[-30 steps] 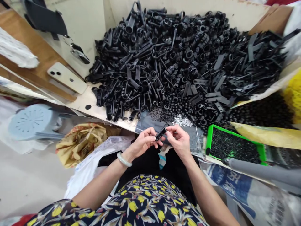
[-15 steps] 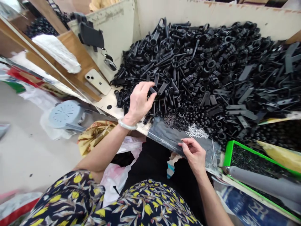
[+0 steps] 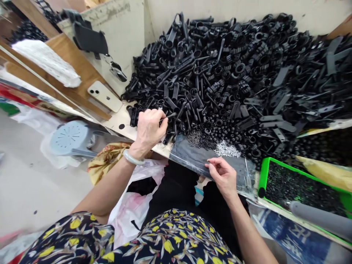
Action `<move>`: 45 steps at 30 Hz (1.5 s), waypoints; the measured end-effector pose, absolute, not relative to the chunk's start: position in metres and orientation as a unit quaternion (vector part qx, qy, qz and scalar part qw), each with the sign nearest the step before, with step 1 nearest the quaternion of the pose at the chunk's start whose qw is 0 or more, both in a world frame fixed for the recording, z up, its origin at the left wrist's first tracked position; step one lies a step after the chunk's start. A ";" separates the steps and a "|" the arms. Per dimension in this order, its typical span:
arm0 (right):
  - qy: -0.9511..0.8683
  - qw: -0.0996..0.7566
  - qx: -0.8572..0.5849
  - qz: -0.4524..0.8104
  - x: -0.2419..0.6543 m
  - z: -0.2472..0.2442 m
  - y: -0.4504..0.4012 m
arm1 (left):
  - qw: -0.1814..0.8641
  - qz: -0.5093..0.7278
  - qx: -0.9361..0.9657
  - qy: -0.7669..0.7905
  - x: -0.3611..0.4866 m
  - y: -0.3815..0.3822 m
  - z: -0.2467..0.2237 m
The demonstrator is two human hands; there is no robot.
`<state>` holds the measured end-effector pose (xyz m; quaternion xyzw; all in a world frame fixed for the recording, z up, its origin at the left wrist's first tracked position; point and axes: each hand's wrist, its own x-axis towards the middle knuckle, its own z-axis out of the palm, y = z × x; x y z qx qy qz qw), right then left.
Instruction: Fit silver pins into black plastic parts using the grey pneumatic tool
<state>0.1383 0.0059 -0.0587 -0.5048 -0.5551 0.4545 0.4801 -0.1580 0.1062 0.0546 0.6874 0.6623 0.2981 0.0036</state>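
At the near left edge of a big heap of black plastic parts (image 3: 192, 66), my left hand (image 3: 150, 128) is closed, thumb against fingers. A slim black plastic part (image 3: 171, 115) shows at its fingertips, mostly hidden by the fingers. My right hand (image 3: 223, 176) pinches thumb and forefinger together over the dark work mat (image 3: 189, 156). A tiny dark piece shows at the fingertips, too small to name. Beyond that hand lie a pile of small silver pins (image 3: 227, 149), small black round pieces (image 3: 217, 130) and a patch of tiny brownish bits (image 3: 194, 138).
A thin screwdriver-like tool (image 3: 247, 172) lies on the mat's right side. Beyond it stands a green-rimmed tray (image 3: 264, 172) of small black bits, with a grey cylinder (image 3: 319, 216) across its front. On the left are a white phone (image 3: 105, 96), hanging keys (image 3: 118, 71) and a blue stool (image 3: 70, 137).
My left hand has drawn back from the heap, left and toward me, its fingers now lower. My right hand keeps its pinch in nearly the same place. The camera view has shifted slightly.
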 end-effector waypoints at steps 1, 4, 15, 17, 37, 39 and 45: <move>-0.555 0.480 -0.504 0.455 0.138 -0.059 0.006 | 0.075 0.332 0.665 0.665 -0.155 0.101 0.059; -0.548 0.486 -0.500 0.462 0.138 -0.056 0.006 | 0.395 0.440 0.529 0.608 -0.139 0.079 0.062; -0.544 0.512 -0.501 0.437 0.140 -0.024 0.002 | 0.852 0.372 0.136 0.342 -0.066 0.005 0.013; -0.546 0.510 -0.499 0.439 0.141 -0.024 0.002 | 0.860 0.364 0.145 0.327 -0.058 0.000 0.011; -0.574 0.462 -0.524 0.427 0.153 -0.035 -0.012 | 0.815 0.349 0.252 0.388 -0.043 -0.004 0.015; -0.585 0.451 -0.534 0.411 0.155 -0.034 -0.015 | 0.779 0.354 0.282 0.434 -0.044 -0.005 0.012; -0.727 0.401 -0.476 0.291 0.150 -0.023 -0.015 | 0.742 0.387 0.279 0.470 -0.042 -0.007 0.004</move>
